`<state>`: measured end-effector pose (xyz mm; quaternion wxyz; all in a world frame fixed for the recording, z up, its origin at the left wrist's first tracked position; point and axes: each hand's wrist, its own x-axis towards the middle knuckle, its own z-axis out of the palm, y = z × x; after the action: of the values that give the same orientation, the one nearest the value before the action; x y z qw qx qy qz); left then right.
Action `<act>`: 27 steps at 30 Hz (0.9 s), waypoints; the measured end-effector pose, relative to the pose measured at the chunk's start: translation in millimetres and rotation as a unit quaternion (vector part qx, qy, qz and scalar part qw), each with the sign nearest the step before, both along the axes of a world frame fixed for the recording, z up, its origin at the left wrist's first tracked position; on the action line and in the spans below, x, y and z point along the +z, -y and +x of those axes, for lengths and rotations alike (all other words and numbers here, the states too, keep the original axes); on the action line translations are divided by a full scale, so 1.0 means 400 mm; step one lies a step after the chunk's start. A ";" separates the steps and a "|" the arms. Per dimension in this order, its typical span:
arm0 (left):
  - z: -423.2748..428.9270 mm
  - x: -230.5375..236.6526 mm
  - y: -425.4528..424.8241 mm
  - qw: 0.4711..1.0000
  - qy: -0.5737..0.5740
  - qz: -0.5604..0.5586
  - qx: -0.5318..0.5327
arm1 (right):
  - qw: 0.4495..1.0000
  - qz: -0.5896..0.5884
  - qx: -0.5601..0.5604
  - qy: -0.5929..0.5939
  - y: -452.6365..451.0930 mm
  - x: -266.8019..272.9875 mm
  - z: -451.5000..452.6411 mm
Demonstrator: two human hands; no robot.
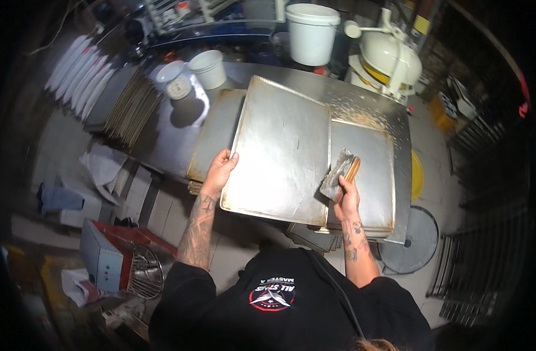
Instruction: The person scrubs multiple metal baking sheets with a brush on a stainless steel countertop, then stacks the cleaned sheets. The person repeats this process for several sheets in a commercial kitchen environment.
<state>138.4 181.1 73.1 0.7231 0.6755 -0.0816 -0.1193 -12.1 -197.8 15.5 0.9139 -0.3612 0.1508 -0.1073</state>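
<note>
My left hand [220,172] grips the left edge of a metal baking sheet [281,153], thumb on top. The sheet is tilted and raised above the table, with brownish stains along its rim. In my right hand [348,195] is a bench scraper [340,174] with a wooden handle and a wide, dirty metal blade, close to the sheet's right edge. Under my right hand lies a stack of baking sheets [364,153]. Another stack of stained sheets [217,127] is partly hidden behind the held sheet, on the left.
Crumbs [364,115] are scattered over the steel table [290,78] at back right. Two white tubs [174,81] and a large white bucket [312,37] stand towards the back. Upright sheets [134,103] fill the left end. A cream-coloured machine [390,57] stands beyond the right corner.
</note>
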 end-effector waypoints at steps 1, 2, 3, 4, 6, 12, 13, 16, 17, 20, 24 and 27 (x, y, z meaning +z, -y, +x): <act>0.033 -0.047 -0.069 0.996 0.037 0.087 0.000 | 1.000 -0.012 -0.002 -0.001 -0.054 0.015 0.014; 0.065 -0.071 -0.119 0.977 0.017 0.212 0.009 | 0.999 -0.033 -0.005 -0.023 -0.095 0.024 0.039; 0.112 -0.107 -0.191 0.944 0.076 0.322 0.024 | 0.999 -0.029 0.007 -0.025 -0.136 0.012 0.080; 0.154 -0.151 -0.275 0.893 0.130 0.429 0.042 | 0.999 -0.040 0.025 -0.025 -0.182 -0.001 0.128; 0.208 -0.174 -0.312 0.829 0.169 0.529 0.068 | 0.998 -0.039 0.046 -0.003 -0.228 -0.025 0.200; 0.033 -0.095 -0.035 0.928 0.141 0.341 0.040 | 0.963 -0.249 0.056 -0.088 -0.005 0.001 0.085; -0.036 -0.119 0.024 0.962 0.092 0.255 -0.014 | 0.930 -0.351 0.062 -0.093 0.063 -0.012 0.034; -0.220 -0.204 0.222 0.976 -0.001 0.145 -0.163 | 0.797 -0.588 0.054 -0.129 0.154 0.043 -0.139; -0.263 -0.274 0.283 0.972 0.015 0.146 -0.185 | 0.733 -0.664 0.072 -0.127 0.186 0.044 -0.186; -0.324 -0.370 0.437 0.945 0.076 0.265 -0.175 | 0.530 -0.835 0.132 -0.058 0.165 0.014 -0.280; -0.372 -0.427 0.504 0.953 0.113 0.256 -0.119 | 0.491 -0.865 0.069 -0.075 0.081 -0.050 -0.164; -0.368 -0.421 0.485 0.962 0.102 0.224 -0.118 | 0.460 -0.886 -0.006 -0.063 0.168 -0.116 0.163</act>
<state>-8.7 -12.9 -95.5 0.5224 0.8141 -0.2051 -0.1491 53.2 -265.1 -30.8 0.0899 -0.9814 0.0344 -0.1660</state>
